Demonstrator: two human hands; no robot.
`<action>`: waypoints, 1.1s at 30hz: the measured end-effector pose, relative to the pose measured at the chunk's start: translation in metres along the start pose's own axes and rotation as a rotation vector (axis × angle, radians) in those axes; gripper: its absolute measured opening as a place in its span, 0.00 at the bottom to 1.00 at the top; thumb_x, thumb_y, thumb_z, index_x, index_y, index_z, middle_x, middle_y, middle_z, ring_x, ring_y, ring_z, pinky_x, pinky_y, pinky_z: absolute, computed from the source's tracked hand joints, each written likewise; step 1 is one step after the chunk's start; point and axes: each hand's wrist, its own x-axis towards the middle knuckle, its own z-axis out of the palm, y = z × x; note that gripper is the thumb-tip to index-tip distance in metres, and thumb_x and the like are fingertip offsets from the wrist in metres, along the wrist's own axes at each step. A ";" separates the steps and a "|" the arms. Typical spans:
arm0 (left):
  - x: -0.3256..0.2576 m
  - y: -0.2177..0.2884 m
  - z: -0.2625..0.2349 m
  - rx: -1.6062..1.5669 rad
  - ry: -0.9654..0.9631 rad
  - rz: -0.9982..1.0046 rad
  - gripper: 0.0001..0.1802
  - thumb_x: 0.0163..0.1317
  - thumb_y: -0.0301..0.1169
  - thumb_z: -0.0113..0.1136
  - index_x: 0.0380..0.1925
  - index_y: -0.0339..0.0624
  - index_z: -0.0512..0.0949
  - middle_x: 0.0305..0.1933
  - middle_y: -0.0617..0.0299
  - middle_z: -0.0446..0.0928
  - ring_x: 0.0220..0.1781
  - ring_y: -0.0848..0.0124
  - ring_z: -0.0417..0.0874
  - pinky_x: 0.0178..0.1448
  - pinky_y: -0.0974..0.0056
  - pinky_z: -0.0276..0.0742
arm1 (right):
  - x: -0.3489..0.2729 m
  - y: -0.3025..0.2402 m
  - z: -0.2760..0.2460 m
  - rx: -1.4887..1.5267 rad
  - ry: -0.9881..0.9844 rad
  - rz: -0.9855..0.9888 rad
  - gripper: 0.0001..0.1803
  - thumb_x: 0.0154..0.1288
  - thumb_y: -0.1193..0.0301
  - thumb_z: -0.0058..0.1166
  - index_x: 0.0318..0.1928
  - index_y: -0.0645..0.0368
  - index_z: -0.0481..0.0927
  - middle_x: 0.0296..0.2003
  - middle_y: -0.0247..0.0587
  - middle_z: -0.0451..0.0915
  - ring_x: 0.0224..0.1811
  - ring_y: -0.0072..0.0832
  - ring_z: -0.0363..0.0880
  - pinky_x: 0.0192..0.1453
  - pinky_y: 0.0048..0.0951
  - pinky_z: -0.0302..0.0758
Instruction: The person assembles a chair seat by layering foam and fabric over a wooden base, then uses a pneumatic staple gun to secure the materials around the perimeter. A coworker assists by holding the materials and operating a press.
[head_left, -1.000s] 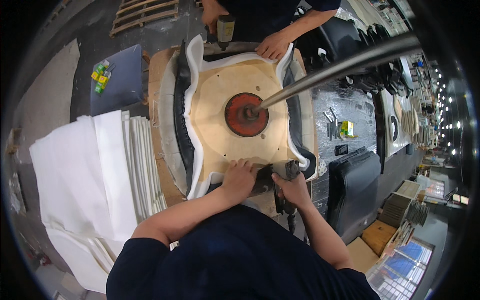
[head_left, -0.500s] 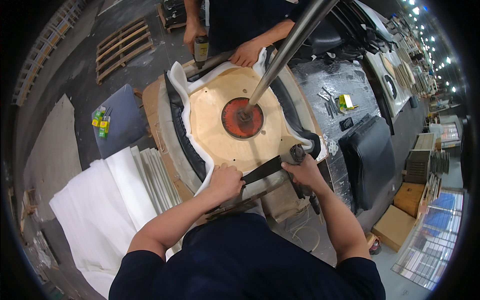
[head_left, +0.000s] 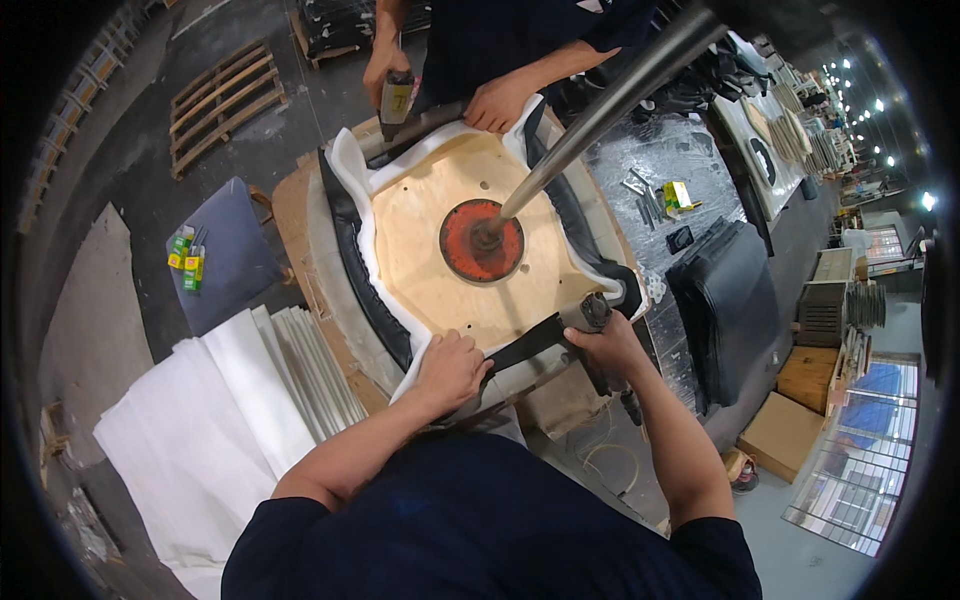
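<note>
A pale wooden seat board [head_left: 410,240] lies on a padded stand, with white padding [head_left: 372,235] and a black cover [head_left: 357,252] around its rim. A metal post presses a round red plate [head_left: 460,245] against its middle. My left hand [head_left: 450,375] is closed on the cover at the near edge, fingertips over the board's rim. A staple gun [head_left: 594,315] is gripped in my right hand [head_left: 615,350], its head by the near right edge of the board. Between my hands the cover's black edge runs along the board. The gun's tip is hidden.
Across the board, a co-worker's hand holds another staple gun [head_left: 397,98]; their other hand [head_left: 500,103] rests on the far edge. The metal post [head_left: 610,110] slants in from the upper right. White padding sheets [head_left: 200,420] are stacked left, black panels [head_left: 725,310] right.
My left hand has shifted slightly up and inward, drawing the black cover further over the near edge. My right hand keeps the staple gun in nearly the same place. The whole view has tilted slightly.
</note>
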 end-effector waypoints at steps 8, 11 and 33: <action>0.000 -0.001 0.015 -0.025 0.176 -0.065 0.14 0.69 0.37 0.69 0.27 0.42 0.84 0.37 0.56 0.77 0.49 0.54 0.76 0.56 0.48 0.67 | -0.049 -0.036 0.035 0.183 -0.156 0.103 0.21 0.71 0.65 0.75 0.59 0.60 0.87 0.37 0.36 0.88 0.32 0.23 0.85 0.38 0.32 0.82; 0.001 0.000 0.016 -0.042 0.191 -0.087 0.13 0.69 0.36 0.69 0.27 0.42 0.84 0.38 0.56 0.77 0.49 0.54 0.76 0.56 0.48 0.67 | -0.061 -0.028 0.071 0.326 -0.190 0.072 0.17 0.75 0.67 0.72 0.57 0.63 0.86 0.32 0.32 0.84 0.26 0.19 0.78 0.30 0.29 0.76; 0.005 0.001 0.024 -0.059 0.193 -0.142 0.10 0.66 0.35 0.69 0.28 0.43 0.85 0.38 0.56 0.78 0.49 0.54 0.77 0.54 0.47 0.68 | -0.033 -0.053 0.102 -0.083 -0.088 -0.056 0.22 0.71 0.58 0.71 0.58 0.59 0.88 0.51 0.54 0.90 0.57 0.53 0.89 0.60 0.46 0.82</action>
